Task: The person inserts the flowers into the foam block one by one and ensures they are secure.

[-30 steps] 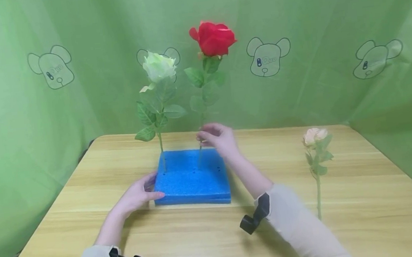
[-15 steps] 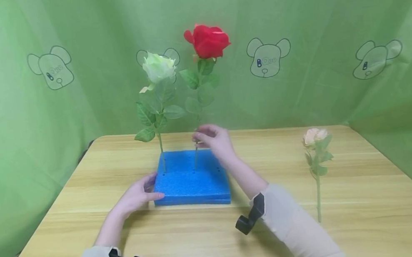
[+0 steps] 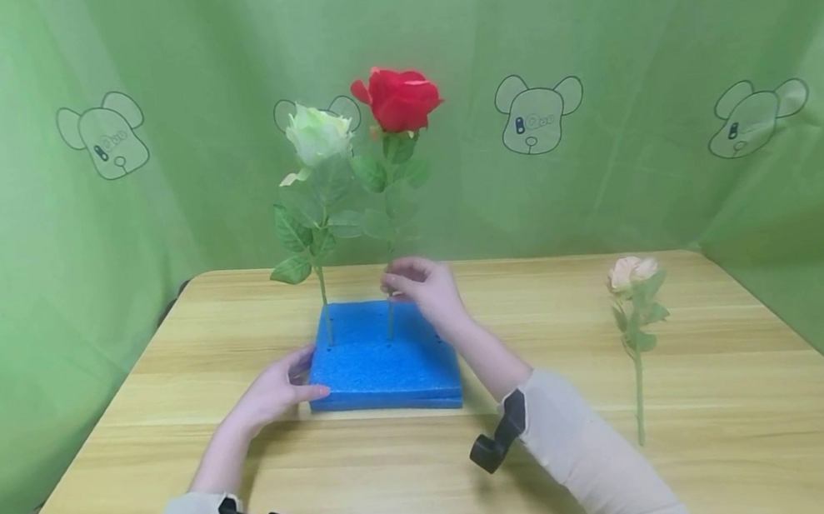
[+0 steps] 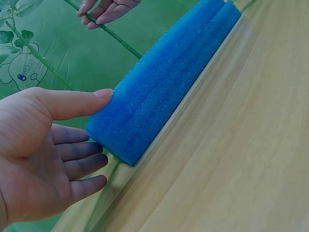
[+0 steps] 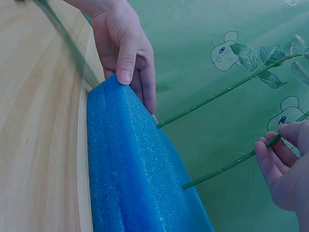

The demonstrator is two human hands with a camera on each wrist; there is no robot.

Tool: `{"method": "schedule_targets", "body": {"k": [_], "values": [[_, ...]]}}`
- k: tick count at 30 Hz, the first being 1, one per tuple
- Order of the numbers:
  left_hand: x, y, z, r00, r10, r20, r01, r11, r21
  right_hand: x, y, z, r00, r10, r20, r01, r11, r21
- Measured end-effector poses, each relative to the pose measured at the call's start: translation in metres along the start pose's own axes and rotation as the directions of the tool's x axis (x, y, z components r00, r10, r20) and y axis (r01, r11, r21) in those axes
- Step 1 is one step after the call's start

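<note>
My right hand (image 3: 427,293) pinches the green stem of a red rose (image 3: 399,99) between thumb and fingertips. The stem stands nearly upright, its lower end meeting the top of a blue foam block (image 3: 386,373); in the right wrist view the stem (image 5: 231,164) enters the foam. To its left a white-green rose (image 3: 320,137) stands upright in the same block. At the block's near left corner rests my left hand (image 3: 271,393), thumb on the top edge and fairly straight fingers along the side. The left wrist view shows this hand (image 4: 43,150) with its fingers spread against the foam.
A pale pink rose (image 3: 633,276) lies on the wooden table (image 3: 376,487) at the right. Several small holes dot the foam's top. Behind the table hangs a green curtain (image 3: 431,4) with bear-head drawings.
My right hand has moved left with the red rose, then slightly down, and the bloom now sits lower and closer to the white-green one. The left hand and the block have stayed put.
</note>
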State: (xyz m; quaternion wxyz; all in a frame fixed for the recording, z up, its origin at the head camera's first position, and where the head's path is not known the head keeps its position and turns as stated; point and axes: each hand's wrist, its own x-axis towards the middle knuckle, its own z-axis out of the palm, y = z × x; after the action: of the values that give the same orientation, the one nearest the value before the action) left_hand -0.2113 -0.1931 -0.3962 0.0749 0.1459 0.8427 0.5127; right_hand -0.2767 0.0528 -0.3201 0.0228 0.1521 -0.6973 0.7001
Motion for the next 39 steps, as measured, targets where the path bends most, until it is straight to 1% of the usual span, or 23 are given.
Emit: {"method": "schedule_targets", "body": {"k": [5, 11, 21, 29, 39], "values": [[0.0, 0.001, 0.0, 1.0, 0.004, 0.001, -0.004, 1.0, 0.0, -0.001, 0.002, 0.0, 1.0, 0.008, 0.013, -0.008, 1.0, -0.019], [-0.001, 0.003, 0.001, 1.0, -0.003, -0.006, 0.003, 1.0, 0.02, -0.003, 0.005, 0.0, 0.999, 0.027, 0.025, -0.026, 0.999, -0.033], [0.0, 0.0, 0.001, 1.0, -0.004, -0.008, 0.005, 1.0, 0.025, -0.006, 0.01, -0.001, 0.998, 0.019, 0.053, -0.015, 0.998, -0.064], [0.0, 0.0, 0.001, 1.0, -0.004, -0.006, 0.004, 1.0, 0.017, -0.007, 0.014, 0.0, 0.997, 0.045, 0.057, -0.041, 0.996, -0.078], [0.0, 0.001, 0.001, 1.0, -0.003, -0.008, 0.003, 1.0, 0.013, -0.008, 0.017, 0.002, 0.997, 0.033, 0.069, -0.026, 0.995, -0.101]]}}
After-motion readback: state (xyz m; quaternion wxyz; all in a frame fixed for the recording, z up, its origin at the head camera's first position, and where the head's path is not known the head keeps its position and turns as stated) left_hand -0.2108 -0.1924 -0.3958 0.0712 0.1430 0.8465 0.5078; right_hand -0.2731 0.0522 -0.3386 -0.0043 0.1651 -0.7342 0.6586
